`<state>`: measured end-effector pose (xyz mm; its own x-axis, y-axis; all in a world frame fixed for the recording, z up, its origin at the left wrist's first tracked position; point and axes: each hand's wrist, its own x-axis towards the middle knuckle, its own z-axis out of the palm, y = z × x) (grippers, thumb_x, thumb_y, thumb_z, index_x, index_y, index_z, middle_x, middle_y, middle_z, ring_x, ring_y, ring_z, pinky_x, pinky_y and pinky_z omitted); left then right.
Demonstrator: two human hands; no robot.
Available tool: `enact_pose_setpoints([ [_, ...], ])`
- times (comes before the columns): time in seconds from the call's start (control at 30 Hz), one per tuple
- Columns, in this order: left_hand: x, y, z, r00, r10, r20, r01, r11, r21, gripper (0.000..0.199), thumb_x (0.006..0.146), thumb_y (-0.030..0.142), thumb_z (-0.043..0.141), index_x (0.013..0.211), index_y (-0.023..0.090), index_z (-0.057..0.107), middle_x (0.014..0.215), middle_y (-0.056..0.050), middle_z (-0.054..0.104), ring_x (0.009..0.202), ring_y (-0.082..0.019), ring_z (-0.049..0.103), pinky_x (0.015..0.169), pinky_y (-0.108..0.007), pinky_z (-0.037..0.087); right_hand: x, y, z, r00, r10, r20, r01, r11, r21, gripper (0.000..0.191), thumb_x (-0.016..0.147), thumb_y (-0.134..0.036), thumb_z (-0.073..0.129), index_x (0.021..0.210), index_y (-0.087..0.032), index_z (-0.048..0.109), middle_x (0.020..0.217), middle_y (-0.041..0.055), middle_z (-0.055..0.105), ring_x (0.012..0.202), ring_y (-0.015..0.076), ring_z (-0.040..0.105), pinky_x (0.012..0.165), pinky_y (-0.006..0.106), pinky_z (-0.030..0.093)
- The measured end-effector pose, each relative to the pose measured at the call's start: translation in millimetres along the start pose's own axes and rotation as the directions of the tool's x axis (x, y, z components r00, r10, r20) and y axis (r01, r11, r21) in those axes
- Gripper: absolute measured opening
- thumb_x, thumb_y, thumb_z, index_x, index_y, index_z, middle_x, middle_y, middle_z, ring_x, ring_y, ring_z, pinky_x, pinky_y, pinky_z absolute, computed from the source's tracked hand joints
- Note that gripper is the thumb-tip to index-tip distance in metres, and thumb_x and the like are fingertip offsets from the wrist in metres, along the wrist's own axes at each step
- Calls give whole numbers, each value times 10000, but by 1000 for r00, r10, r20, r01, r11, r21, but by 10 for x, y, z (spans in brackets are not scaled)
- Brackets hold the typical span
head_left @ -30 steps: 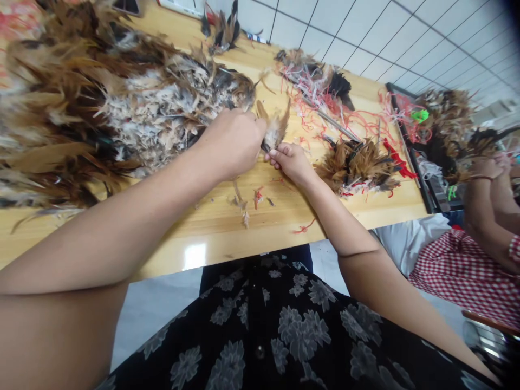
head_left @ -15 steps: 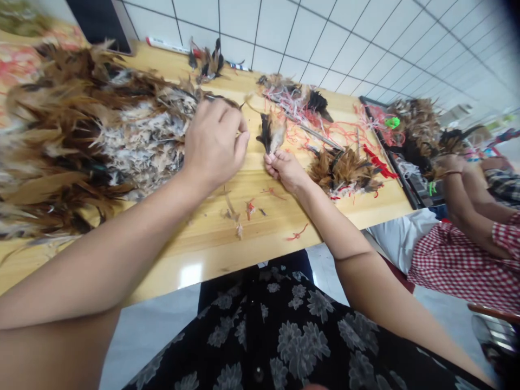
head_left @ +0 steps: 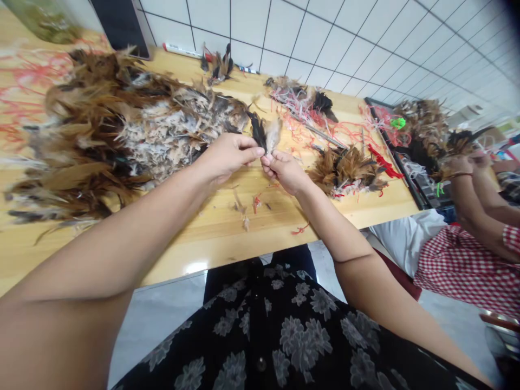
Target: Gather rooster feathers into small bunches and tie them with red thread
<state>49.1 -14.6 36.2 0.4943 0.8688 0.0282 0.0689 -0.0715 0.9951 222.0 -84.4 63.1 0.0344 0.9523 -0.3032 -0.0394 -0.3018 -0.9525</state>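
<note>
A small bunch of black and pale feathers stands upright from the fingertips of my right hand, which pinches it by the base. Close against it, my left hand has its thumb and finger closed on a dark feather at the bunch's left side. The quill ends are hidden by the fingers. Left of my left hand lies a big heap of brown, black and whitish feathers. To the right of my right hand is a pile of brown feather bunches with red ties.
Pink and red strings lie behind my right hand, near more feathers. A marker and a dark upright panel are by the tiled wall. Another person's hands handle feathers over a black tray at right.
My left hand has come away from the feather heap and moved right, down to the bunch, with a dark feather in its fingers. My right hand still holds the bunch.
</note>
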Motion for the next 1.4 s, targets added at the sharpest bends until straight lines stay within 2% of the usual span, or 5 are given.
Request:
enact_pose_setpoints([
  [0.43,26,-170,128,998,-18,-53,6,978,-210,252,851,93,952,802,219,739,756,-11,764,818,-254,847,798,-333,660,301,445,-105,957,-284,54,274,833,-481,566,1299,-186,621,759,-270,477,774,-36,482,823,169,503,910,292,474],
  [0.77,-5,-102,77,1000,6,-21,-8,992,-129,227,877,36,914,863,212,771,859,-20,816,896,-272,861,925,-380,686,464,616,-186,910,-390,140,360,577,-733,381,1192,-109,614,878,-298,507,1177,119,799,1297,303,730,1292,447,578],
  [0.93,28,-138,41,1000,5,-4,-5,997,-80,242,914,132,997,934,204,768,885,9,791,933,-211,745,929,-360,583,480,649,-200,889,-434,147,409,606,-682,338,1230,-186,655,908,-279,615,1195,104,816,1319,303,740,1307,455,604],
  [1.17,149,-277,-58,994,106,32,-103,991,-85,662,870,647,1203,992,237,698,895,12,723,1000,-216,629,963,-445,500,334,474,-176,887,-451,98,415,689,-594,359,1206,-455,883,963,-250,715,1038,38,709,1181,256,705,1234,409,601],
  [1.4,125,-267,-46,999,-34,3,34,992,-123,698,857,462,1288,901,204,641,862,32,778,994,-188,690,995,-387,562,368,424,-180,903,-422,81,392,731,-559,416,1166,-352,936,860,-225,683,995,24,685,1201,240,728,1215,372,578],
])
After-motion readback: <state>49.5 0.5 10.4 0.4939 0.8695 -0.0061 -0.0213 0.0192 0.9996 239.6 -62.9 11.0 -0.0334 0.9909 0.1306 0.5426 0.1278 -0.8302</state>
